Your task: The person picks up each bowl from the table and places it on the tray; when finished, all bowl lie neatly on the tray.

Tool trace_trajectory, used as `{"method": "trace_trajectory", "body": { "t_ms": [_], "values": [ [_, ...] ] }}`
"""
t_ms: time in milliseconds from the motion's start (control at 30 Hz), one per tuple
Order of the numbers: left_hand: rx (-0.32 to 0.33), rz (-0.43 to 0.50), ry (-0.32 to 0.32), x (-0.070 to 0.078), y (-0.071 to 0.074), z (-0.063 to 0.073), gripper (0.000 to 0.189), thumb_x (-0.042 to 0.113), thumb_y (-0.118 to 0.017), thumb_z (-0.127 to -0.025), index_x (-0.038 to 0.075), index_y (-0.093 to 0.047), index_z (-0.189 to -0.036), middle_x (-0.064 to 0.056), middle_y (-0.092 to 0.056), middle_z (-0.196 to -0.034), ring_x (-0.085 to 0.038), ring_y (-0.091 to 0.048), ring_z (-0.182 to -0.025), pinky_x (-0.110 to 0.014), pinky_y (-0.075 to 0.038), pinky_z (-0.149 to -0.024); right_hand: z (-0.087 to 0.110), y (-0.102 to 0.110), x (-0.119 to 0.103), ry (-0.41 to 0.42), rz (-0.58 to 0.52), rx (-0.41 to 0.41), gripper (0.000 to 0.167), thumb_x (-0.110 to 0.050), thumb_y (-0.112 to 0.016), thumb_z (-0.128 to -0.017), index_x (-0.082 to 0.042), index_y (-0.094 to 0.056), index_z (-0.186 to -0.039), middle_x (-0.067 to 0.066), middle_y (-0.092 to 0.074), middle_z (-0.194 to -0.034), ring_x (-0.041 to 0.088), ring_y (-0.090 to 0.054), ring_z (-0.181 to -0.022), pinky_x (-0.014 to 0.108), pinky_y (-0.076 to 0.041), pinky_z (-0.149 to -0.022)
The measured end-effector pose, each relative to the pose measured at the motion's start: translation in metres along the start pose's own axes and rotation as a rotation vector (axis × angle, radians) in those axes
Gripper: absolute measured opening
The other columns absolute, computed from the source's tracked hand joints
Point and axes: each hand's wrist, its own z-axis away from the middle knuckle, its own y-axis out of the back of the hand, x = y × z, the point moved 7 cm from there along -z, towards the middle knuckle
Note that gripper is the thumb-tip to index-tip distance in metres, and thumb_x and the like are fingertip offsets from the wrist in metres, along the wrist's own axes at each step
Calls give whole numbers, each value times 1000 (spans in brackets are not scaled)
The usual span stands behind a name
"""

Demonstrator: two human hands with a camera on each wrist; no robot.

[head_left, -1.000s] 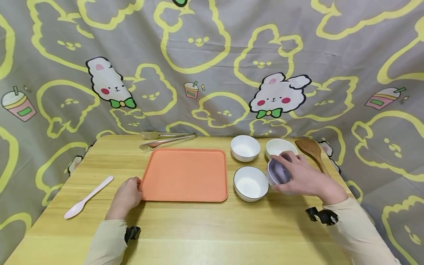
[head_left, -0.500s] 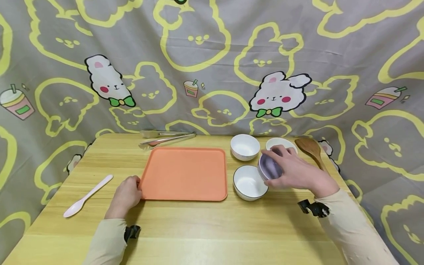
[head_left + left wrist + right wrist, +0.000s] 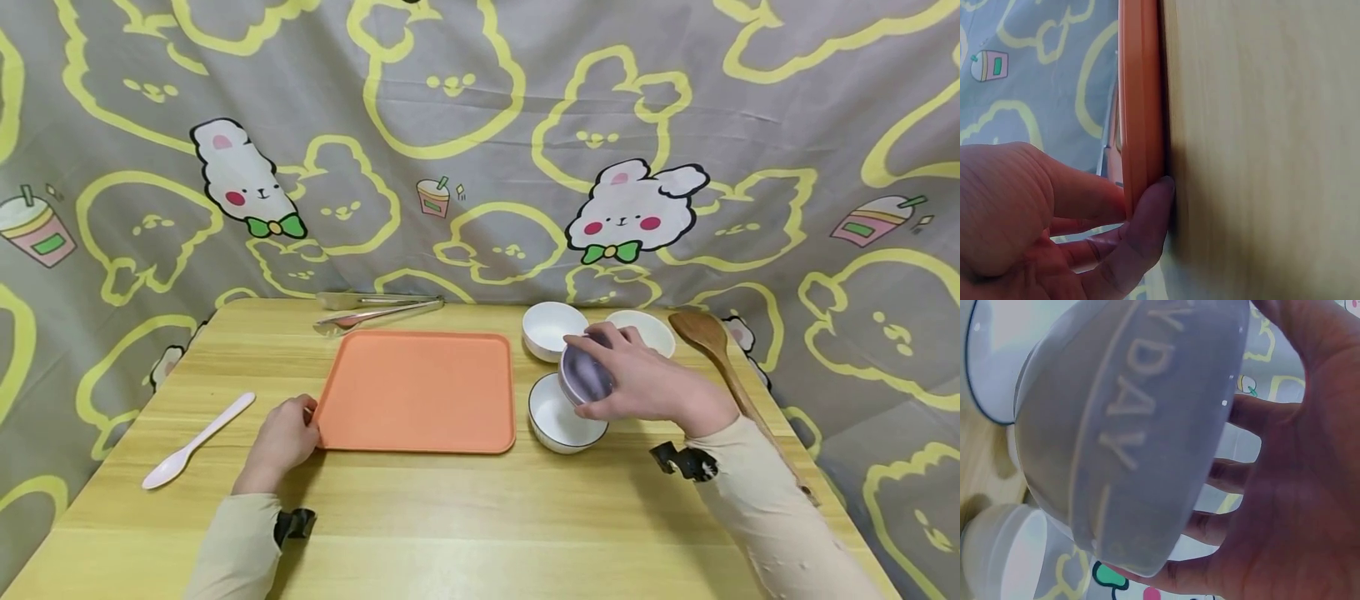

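Note:
In the head view my left hand (image 3: 281,442) holds the orange tray (image 3: 420,392) by its near left corner. The left wrist view shows thumb and fingers pinching the tray's raised edge (image 3: 1141,94), close against the wood. My right hand (image 3: 645,379) grips a small purple-grey bowl (image 3: 585,375), thumb and fingers spread round it. That bowl is tilted, its opening facing left, and overlaps a white bowl with a dark rim (image 3: 558,433). Raised letters run along the held bowl's side (image 3: 1135,425) in the right wrist view.
Behind stand a white bowl (image 3: 551,325) and, partly hidden by my right hand, another pale bowl (image 3: 652,331). A wooden turner (image 3: 703,333) lies at the right edge, metal tongs (image 3: 390,315) behind the tray, a pink spoon (image 3: 180,460) at left. A patterned curtain (image 3: 480,167) hangs behind.
My right hand has carried the purple-grey bowl leftward, from beside the dark-rimmed white bowl to over it. My left hand keeps its hold on the tray, which stays in place.

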Motion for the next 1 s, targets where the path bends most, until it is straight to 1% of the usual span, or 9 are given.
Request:
{"method": "trace_trajectory", "body": {
  "t_ms": [233, 533, 700, 867, 1000],
  "values": [
    [-18, 9, 22, -1, 0, 0, 26, -1, -52, -89, -13, -55, -112, -16, -62, -86, -28, -58, -75, -45, -49, -66, -8, -3, -11, 15, -8, -15, 91, -50, -81, -71, -22, -42, -149, 14, -35, -145, 39, -38, -118, 49, -48, -79],
    [-26, 1, 36, 0, 0, 1, 27, -1, -51, -88, -12, -54, -113, -17, -63, -88, -28, -58, -75, -45, -49, -67, -21, -5, -20, 38, -11, -25, 92, -49, -80, -70, -23, -41, -150, 12, -33, -147, 38, -37, -121, 49, -47, -82],
    [-50, 20, 57, -1, -1, 2, 28, 0, -50, -91, -12, -53, -116, -16, -63, -87, -25, -58, -71, -42, -49, -64, -30, -6, -26, 57, 4, -23, 92, -51, -79, -70, -24, -42, -150, 12, -34, -146, 39, -37, -121, 49, -47, -83],
    [-57, 36, 66, -2, -1, 2, 28, 0, -49, -91, -12, -51, -116, -13, -63, -84, -22, -59, -66, -40, -49, -62, -39, -9, -33, 84, 6, -24, 91, -52, -79, -70, -25, -43, -149, 11, -37, -145, 38, -37, -120, 48, -46, -86],
    [-56, 44, 69, -3, -2, 3, 27, 0, -49, -91, -11, -51, -116, -12, -62, -83, -20, -59, -63, -37, -49, -60, -46, -11, -38, 107, 0, -26, 91, -51, -80, -70, -23, -43, -149, 10, -37, -145, 37, -38, -119, 46, -46, -87]
  ]
}}
